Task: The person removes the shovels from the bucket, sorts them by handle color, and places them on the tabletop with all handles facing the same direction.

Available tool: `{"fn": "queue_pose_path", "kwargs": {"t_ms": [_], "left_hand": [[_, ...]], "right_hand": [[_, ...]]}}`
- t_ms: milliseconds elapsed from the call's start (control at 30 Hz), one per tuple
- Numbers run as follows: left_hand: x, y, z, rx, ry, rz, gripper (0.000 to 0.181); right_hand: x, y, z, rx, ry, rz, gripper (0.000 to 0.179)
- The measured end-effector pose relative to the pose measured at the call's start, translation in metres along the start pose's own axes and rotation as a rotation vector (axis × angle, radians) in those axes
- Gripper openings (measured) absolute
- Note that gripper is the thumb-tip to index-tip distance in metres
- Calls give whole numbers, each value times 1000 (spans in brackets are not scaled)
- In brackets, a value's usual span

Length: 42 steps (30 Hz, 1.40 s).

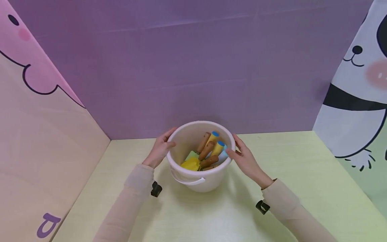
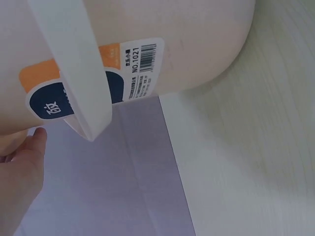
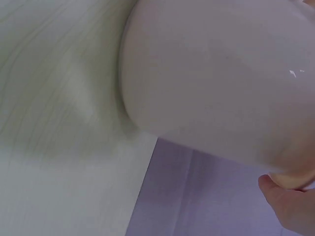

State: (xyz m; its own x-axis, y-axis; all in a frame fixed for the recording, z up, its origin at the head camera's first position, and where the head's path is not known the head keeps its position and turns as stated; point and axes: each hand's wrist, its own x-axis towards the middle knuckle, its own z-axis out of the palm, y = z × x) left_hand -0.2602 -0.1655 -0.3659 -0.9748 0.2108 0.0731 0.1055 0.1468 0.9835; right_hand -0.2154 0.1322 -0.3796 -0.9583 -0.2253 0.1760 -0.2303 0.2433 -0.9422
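Observation:
A pale pinkish-white plastic bucket [image 1: 208,183] stands on the table, its thin handle [image 1: 193,182] hanging down at the front. My left hand [image 1: 158,151] holds the rim on the left, thumb over the edge. On the opposite side my right hand [image 1: 246,161] grips the rim. Inside lie several brown sausage-shaped pieces [image 1: 207,150], two yellow cylinders [image 1: 216,148] with blue ends, a yellow piece [image 1: 190,164], something green [image 1: 191,155] and something light blue [image 1: 222,156]. The left wrist view shows a printed label [image 2: 140,69] on the bucket's side, partly behind the handle.
The light wood-grain table [image 1: 302,174] spreads around the bucket. A purple backdrop [image 1: 193,67] rises just behind it. Printed side panels stand at the left [image 1: 45,141] and right [image 1: 353,127].

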Motion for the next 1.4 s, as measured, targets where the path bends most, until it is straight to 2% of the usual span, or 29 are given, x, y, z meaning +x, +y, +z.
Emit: {"fn": "queue_pose_path", "kwargs": {"t_ms": [167, 333, 533, 667, 867, 1167, 1400], "left_hand": [[-5, 2, 6, 44, -1, 4, 61], [-12, 2, 12, 61, -23, -5, 60], [-17, -5, 6, 2, -128, -13, 65], [-17, -9, 3, -56, -155, -17, 67], [-18, -12, 8, -135, -109, -27, 65], [-25, -12, 16, -172, -79, -23, 66], [-30, -11, 22, -184, -54, -36, 67]], "right_hand": [[4, 2, 5, 72, -8, 14, 74], [1, 3, 3, 118, -9, 27, 71], [0, 5, 2, 166, -4, 28, 70], [0, 5, 5, 194, 9, 34, 71], [-1, 3, 8, 199, 19, 31, 71], [-4, 4, 3, 129, 39, 46, 71], [-6, 4, -1, 150, 31, 41, 70]]}}
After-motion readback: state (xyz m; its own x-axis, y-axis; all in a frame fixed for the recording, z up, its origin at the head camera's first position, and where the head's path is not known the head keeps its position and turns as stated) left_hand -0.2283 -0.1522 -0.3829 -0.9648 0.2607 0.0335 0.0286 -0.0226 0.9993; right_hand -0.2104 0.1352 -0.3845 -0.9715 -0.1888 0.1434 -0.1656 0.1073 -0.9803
